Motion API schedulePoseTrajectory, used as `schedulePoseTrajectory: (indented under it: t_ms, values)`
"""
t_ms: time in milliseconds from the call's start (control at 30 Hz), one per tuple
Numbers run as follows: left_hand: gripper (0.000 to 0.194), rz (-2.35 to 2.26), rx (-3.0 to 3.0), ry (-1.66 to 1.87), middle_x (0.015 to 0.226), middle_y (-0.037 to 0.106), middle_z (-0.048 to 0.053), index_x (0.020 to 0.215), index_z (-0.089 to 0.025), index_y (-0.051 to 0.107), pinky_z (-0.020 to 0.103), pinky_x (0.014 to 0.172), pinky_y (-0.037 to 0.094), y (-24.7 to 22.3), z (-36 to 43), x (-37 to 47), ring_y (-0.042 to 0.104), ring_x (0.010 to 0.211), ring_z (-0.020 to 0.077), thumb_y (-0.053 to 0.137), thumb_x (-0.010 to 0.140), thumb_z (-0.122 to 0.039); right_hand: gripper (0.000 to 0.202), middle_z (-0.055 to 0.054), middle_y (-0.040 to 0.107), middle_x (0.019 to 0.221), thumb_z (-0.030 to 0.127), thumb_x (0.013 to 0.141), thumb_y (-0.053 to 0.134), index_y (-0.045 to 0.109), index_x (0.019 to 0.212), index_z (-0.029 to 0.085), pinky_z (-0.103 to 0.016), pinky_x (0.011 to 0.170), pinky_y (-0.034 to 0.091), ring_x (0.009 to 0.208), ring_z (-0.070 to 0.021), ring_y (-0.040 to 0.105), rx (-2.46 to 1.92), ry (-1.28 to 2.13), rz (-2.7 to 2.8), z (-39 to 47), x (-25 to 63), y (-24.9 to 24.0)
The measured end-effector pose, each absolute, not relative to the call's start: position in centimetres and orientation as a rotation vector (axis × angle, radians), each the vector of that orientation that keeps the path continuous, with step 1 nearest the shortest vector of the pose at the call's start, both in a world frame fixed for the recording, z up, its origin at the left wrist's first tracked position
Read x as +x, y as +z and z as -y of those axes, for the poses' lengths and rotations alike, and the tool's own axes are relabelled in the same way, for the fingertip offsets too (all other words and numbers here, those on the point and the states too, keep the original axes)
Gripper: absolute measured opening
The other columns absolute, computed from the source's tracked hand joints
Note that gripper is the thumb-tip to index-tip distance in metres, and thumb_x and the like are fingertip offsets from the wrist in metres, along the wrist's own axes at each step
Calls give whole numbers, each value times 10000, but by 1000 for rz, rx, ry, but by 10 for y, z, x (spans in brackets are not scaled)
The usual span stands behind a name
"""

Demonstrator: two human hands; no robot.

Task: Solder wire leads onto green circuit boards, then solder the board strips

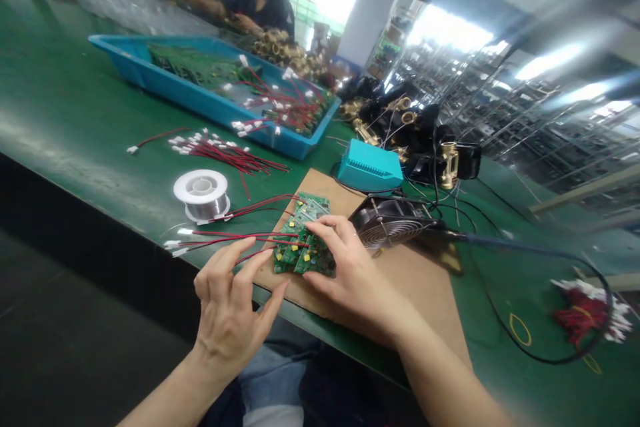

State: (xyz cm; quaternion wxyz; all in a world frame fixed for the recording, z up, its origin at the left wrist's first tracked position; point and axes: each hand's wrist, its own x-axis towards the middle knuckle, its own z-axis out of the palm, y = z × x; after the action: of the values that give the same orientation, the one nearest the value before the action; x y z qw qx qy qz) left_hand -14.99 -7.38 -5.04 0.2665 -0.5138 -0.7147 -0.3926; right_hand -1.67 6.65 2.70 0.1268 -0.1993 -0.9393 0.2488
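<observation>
A cluster of small green circuit boards (pixel 300 240) with red wires lies on a brown cardboard sheet (pixel 425 293) at the table's near edge. My right hand (pixel 350 267) rests on the boards, its fingers curled over their right side and gripping them. My left hand (pixel 230 300) hovers just left of the boards with its fingers spread, fingertips close to the red wire leads (pixel 220 238) that run off to the left. It holds nothing.
A solder spool (pixel 202 195) and a bundle of red wires (pixel 225 150) lie left of the cardboard. Behind stand a blue tray (pixel 150 73) of boards, a teal box (pixel 369 167), a small fan (pixel 387 223), brass fittings (pixel 447 163). Another person sits across the table.
</observation>
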Motion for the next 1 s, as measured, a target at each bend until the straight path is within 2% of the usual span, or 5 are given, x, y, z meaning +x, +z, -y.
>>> schedulePoseTrajectory:
  t_ms: [400, 567, 667, 767, 1000]
  values:
    - [505, 1940, -1549, -1040, 1216, 656, 161, 1299, -153, 489, 528, 1066, 366, -29, 74, -155, 625, 1100, 295, 707, 861, -279, 668, -125, 496, 1336, 132, 864, 675, 346, 1433, 249, -506, 1056, 480, 1235, -286, 504, -371, 648, 2708, -66, -6, 12]
    - [252, 2042, -1592, -1391, 1215, 629, 127, 1179, -157, 557, 370, 984, 472, -16, 78, -166, 607, 1153, 223, 578, 934, -213, 524, -140, 526, 1263, 139, 922, 596, 390, 1397, 219, -487, 957, 530, 1141, -282, 535, -243, 475, 2714, -63, -1, 9]
    - [206, 2303, -1458, -1610, 1087, 652, 55, 1121, -194, 619, 282, 773, 523, -12, 75, -184, 656, 879, 149, 505, 963, -261, 417, -139, 551, 1219, 156, 963, 548, 432, 1359, 210, -460, 905, 549, 1100, -267, 554, -195, 418, 2706, -62, 0, 7]
    - [297, 2522, -1444, -1520, 873, 666, 17, 1070, -205, 686, 308, 667, 498, -8, 65, -204, 600, 672, 152, 522, 913, -396, 380, -132, 566, 1190, 184, 977, 545, 450, 1342, 227, -447, 868, 560, 1073, -260, 573, -168, 400, 2702, -62, 1, 8]
    - [299, 2864, -1820, -1460, 818, 738, 23, 950, -225, 750, 351, 730, 516, -11, 42, -210, 662, 758, 212, 605, 788, -431, 403, -102, 597, 1133, 117, 981, 482, 455, 1353, 269, -387, 835, 565, 1014, -223, 603, -101, 423, 2677, -59, 7, 12]
